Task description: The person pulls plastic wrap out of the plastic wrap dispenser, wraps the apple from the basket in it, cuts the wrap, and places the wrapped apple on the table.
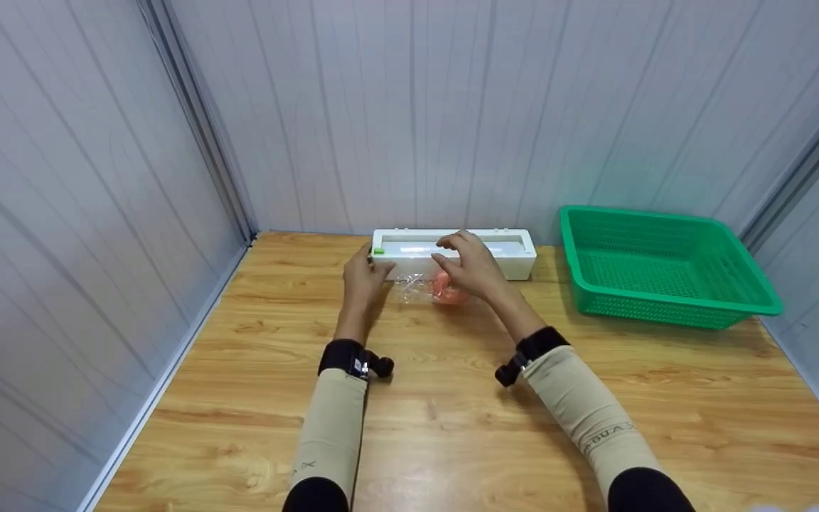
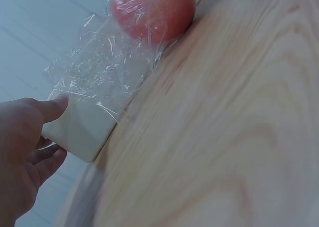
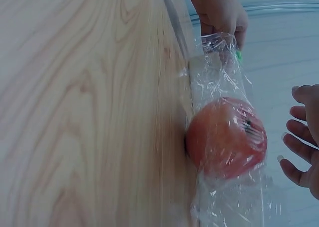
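A long white cling film dispenser (image 1: 520, 269) stands on the wooden table against the back wall, with a small green piece (image 1: 379, 251) at its left end. My left hand (image 1: 363, 281) grips that end, thumb on the front and fingers behind. In front of the box sits a round red tomato (image 3: 222, 137) under clear cling film (image 2: 107, 65), which spreads crinkled to both sides of it. My right hand (image 1: 475, 267) hovers over the box and tomato, fingers loosely bent and apart, holding nothing. In the head view this hand partly hides the tomato.
To the right stands a green plastic basket (image 1: 672, 302) with perforated walls, close to the back wall. Pale panel walls (image 1: 409, 114) enclose the wooden table (image 1: 431, 427) at the back and both sides.
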`<action>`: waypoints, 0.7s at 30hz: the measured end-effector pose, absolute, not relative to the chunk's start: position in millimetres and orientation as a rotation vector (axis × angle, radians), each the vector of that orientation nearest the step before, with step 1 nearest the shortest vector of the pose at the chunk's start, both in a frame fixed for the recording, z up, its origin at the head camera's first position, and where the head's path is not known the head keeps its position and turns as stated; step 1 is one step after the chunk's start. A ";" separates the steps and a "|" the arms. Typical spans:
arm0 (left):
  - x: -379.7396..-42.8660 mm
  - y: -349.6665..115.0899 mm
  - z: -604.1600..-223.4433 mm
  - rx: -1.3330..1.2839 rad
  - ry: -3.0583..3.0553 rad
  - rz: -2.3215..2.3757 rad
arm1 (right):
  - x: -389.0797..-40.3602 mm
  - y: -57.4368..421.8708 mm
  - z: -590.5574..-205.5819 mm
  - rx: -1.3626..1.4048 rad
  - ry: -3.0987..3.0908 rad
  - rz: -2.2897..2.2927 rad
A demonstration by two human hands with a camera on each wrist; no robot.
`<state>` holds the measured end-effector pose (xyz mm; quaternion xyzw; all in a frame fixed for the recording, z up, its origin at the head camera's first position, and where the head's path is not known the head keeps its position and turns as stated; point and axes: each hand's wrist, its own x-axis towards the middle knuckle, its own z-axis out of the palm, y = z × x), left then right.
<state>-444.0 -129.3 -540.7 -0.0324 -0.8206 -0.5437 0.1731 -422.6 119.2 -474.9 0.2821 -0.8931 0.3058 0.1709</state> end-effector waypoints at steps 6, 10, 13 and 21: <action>-446.3 -125.6 -538.5 -0.066 -2.316 -1.544 | -434.3 98.9 -470.0 0.856 -2.519 0.836; -447.4 -127.4 -538.9 -0.068 -2.301 -1.537 | -440.9 83.1 -467.1 0.882 -2.547 0.816; -447.0 -131.2 -539.9 -0.076 -2.295 -1.520 | -444.9 70.1 -466.0 0.898 -2.579 0.804; -445.0 -139.6 -539.4 -0.070 -2.308 -1.446 | -455.4 39.9 -466.3 0.967 -2.595 0.755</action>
